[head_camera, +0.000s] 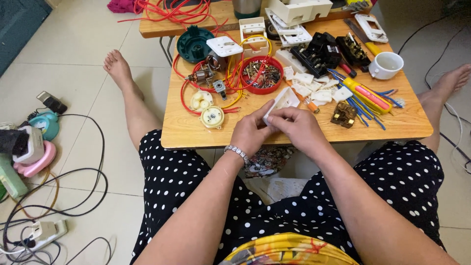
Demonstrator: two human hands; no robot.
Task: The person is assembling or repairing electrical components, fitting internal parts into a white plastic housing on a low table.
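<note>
L hand (251, 133) & R hand (298, 126) together over table edge (294, 139), fingers pinching white plastic part (283, 101)

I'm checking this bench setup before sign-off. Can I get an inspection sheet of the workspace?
Surface: low wooden table, crowded.
Job's things: white plastic plate held by left hand and right hand.
Clutter: red bowl of screws, white cup, green disc, black switch blocks.
Grippers: both hands closed on the plate.
Cables: red wire, blue wires, black cords on floor.
Surroundings: tiled floor, gadgets at left.
</note>
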